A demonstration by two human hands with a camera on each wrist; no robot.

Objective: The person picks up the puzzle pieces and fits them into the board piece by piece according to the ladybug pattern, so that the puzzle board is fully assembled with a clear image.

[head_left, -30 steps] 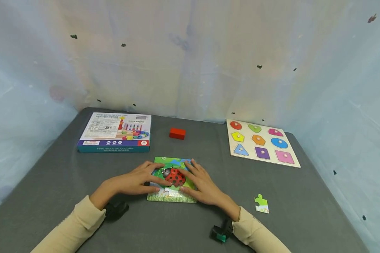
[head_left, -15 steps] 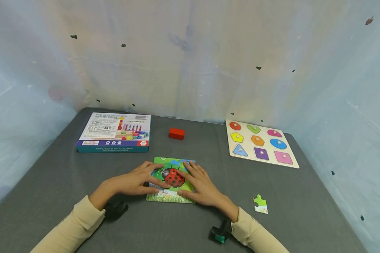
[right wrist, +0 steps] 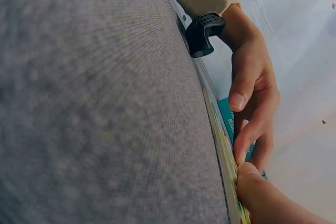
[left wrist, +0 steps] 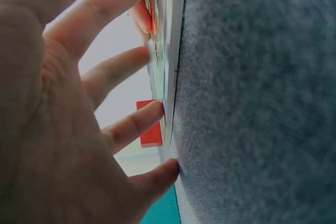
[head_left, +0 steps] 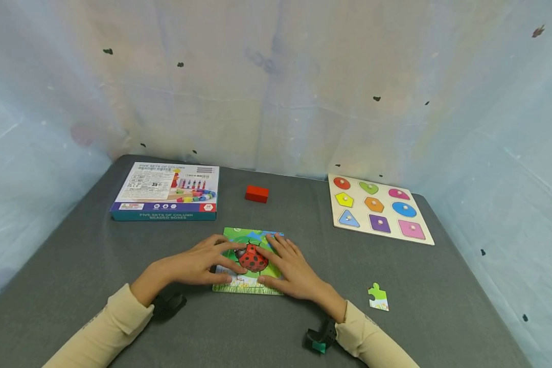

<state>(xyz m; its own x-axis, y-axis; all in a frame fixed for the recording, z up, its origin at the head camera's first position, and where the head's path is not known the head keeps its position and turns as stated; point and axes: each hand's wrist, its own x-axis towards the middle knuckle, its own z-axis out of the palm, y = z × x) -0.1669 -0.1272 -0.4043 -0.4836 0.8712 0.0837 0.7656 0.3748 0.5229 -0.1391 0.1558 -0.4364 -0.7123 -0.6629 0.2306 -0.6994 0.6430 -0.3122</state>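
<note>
A ladybug jigsaw puzzle [head_left: 246, 289] lies flat on the grey table in the head view, partly covered by both hands. My left hand [head_left: 193, 266] comes over its left side with fingers spread, the index finger across the ladybug's head and the thumb low on the board. From the right, my right hand [head_left: 296, 273] rests on the board, fingers spread and thumb near the bottom. The left wrist view shows the left fingers [left wrist: 118, 69] reaching to the puzzle's edge, the little finger lower on the cloth side. The right thumb [right wrist: 252, 182] touches the board in the right wrist view.
One loose green puzzle piece [head_left: 380, 297] lies to the right. Behind are a beaded-toy box [head_left: 165, 191] at left, a red block [head_left: 256, 194] in the middle and a pegged shape board [head_left: 377, 209] at right. A pale sheet [head_left: 276, 92] hangs behind the table.
My left index finger has shifted right, onto the ladybug's head. My right hand has moved slightly left over the board. The loose piece stays where it was.
</note>
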